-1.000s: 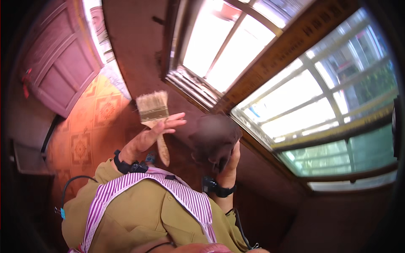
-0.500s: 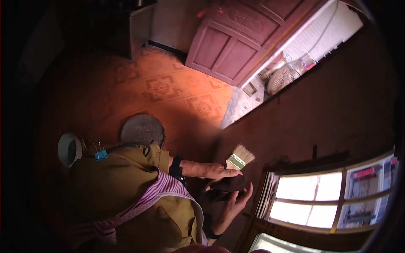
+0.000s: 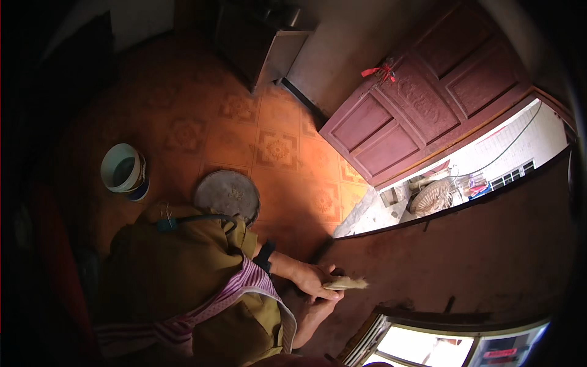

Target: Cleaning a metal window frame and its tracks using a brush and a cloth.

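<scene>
A flat paintbrush [image 3: 345, 284] with pale bristles is in my left hand [image 3: 307, 278], which is closed round its handle. The brush shows edge-on, bristles pointing right. A dark strap circles the left wrist. Just below and partly behind it, my right hand [image 3: 317, 313] meets the left hand. Its fingers are largely hidden, and whatever they may hold cannot be made out. Both hands are in front of the dark brown wall [image 3: 428, 263], close to the olive garment [image 3: 177, 257] that I wear.
On the patterned orange tile floor [image 3: 278, 148] stand a pale bucket [image 3: 122, 168] and a round grey stool-like disc [image 3: 227, 194]. A reddish panelled door [image 3: 422, 104] stands ajar beside a bright doorway. A dark cabinet [image 3: 263, 49] is at the far side. A window [image 3: 428, 345] is at lower right.
The view has shifted, with the door and bucket showing more fully. My hands have come closer together. The brush has turned from face-on to edge-on, and the dark object near the right hand is now hidden.
</scene>
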`<state>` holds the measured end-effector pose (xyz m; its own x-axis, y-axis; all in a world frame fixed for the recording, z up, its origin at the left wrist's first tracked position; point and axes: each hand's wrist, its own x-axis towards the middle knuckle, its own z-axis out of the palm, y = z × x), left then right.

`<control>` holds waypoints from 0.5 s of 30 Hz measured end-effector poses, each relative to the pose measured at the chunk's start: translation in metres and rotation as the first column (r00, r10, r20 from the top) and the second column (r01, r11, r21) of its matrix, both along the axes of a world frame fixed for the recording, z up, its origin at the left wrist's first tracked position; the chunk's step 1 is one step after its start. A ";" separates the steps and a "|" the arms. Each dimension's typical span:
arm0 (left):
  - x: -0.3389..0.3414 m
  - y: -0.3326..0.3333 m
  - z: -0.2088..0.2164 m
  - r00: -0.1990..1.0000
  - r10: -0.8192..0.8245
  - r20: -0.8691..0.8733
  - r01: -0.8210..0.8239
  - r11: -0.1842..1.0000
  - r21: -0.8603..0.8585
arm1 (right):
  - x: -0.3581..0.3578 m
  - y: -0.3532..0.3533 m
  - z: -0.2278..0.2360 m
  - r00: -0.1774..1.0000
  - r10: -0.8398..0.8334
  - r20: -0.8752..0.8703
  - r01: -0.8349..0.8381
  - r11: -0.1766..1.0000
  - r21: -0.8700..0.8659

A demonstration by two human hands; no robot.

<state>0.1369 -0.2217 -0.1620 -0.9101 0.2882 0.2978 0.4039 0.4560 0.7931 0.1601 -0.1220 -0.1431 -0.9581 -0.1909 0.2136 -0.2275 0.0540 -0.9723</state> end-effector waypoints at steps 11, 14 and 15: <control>0.010 -0.027 0.036 0.913 -0.284 0.293 0.159 0.909 0.385 | 0.035 0.054 0.056 0.913 -0.390 0.122 0.405 0.903 -0.142; -0.005 -0.028 0.040 0.917 -0.339 0.211 0.285 0.926 0.249 | 0.057 0.078 0.075 0.820 -0.573 0.002 0.573 0.820 0.010; -0.008 -0.023 0.042 0.895 -0.372 0.246 0.310 0.915 0.259 | 0.062 0.091 0.069 0.754 -0.652 0.081 0.656 0.741 -0.144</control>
